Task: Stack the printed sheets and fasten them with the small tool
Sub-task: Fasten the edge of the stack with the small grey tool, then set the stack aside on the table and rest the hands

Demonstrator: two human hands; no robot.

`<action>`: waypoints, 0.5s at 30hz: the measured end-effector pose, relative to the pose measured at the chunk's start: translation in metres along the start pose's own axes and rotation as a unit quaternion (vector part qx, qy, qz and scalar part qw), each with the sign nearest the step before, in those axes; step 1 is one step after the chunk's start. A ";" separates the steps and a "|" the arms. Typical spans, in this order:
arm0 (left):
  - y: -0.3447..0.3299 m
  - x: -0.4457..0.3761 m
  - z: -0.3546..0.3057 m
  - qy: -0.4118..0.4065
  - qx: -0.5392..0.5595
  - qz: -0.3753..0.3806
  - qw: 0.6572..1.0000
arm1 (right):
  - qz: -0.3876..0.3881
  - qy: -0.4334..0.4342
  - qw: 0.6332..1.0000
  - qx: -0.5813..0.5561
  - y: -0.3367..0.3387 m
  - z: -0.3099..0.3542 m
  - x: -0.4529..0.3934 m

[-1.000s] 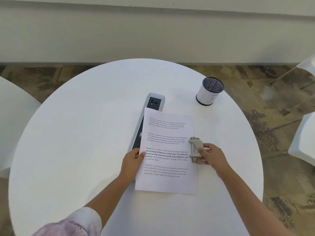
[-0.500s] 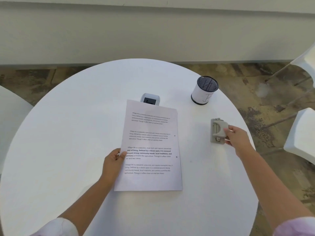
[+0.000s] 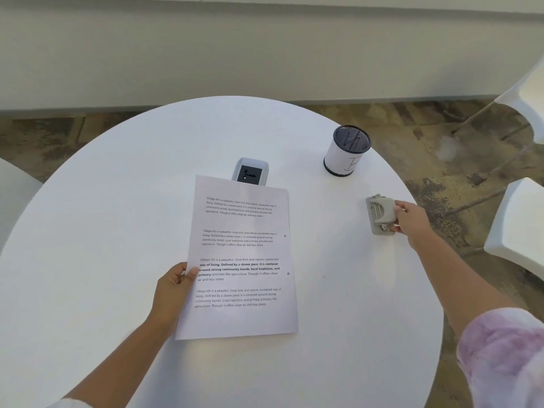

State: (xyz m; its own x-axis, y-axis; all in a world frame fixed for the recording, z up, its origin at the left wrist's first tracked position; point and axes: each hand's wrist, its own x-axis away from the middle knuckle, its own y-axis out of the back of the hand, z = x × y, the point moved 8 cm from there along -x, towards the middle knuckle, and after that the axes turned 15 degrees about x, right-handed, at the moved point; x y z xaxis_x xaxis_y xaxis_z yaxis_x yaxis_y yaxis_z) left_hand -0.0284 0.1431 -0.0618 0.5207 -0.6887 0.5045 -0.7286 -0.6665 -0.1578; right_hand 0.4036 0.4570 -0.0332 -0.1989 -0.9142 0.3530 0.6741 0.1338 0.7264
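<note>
Surface: round white table (image 3: 117,231), seen from the head view; patterned brown floor (image 3: 412,136) beyond it, pale wall (image 3: 265,54) behind.
Hands: two, both bare, both on the table.
Left hand (image 3: 173,290): pinching the left edge of the printed sheets (image 3: 241,254), thumb on top of the paper, fingers curled beneath the edge.
Printed sheets: one stack counted; number of sheets in it cannot be told. Four blocks of text on the top page. Two small dark dots near the edge opposite the left grip. Stack spreads away from that grip toward table centre.
Right hand (image 3: 412,219): closed on the small tool (image 3: 381,214), fingers wrapped round its near-side end.
Small tool: one, grey, resting on the table, well apart from the sheets, on the side away from the left grip.
Grey device (image 3: 250,172): one, dark panel on top, partly under the far edge of the sheets.
Mesh cup (image 3: 347,151): one, white body, dark mesh top, beyond the right grip, apart from the tool.
White chairs (image 3: 518,225): two counted, past the right hand, off the table.
Sleeves: pink-mottled sleeve (image 3: 500,354) on the right arm.
</note>
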 end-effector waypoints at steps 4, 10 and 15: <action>-0.002 0.000 -0.001 -0.002 -0.010 0.003 1.000 | -0.004 -0.009 1.000 0.009 0.002 -0.002 -0.003; -0.006 0.002 0.001 -0.008 -0.016 0.017 1.000 | -0.088 0.045 0.990 0.102 0.020 0.012 0.021; -0.011 0.009 0.007 -0.005 0.011 0.021 1.000 | -0.133 0.118 0.980 0.094 0.007 0.035 0.084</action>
State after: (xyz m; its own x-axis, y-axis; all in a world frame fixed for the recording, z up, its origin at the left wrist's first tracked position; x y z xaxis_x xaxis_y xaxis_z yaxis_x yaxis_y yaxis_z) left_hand -0.0122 0.1423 -0.0610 0.4944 -0.7196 0.4877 -0.7402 -0.6426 -0.1978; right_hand 0.3662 0.3948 0.0220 -0.1656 -0.9862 0.0059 0.4729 -0.0742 0.8780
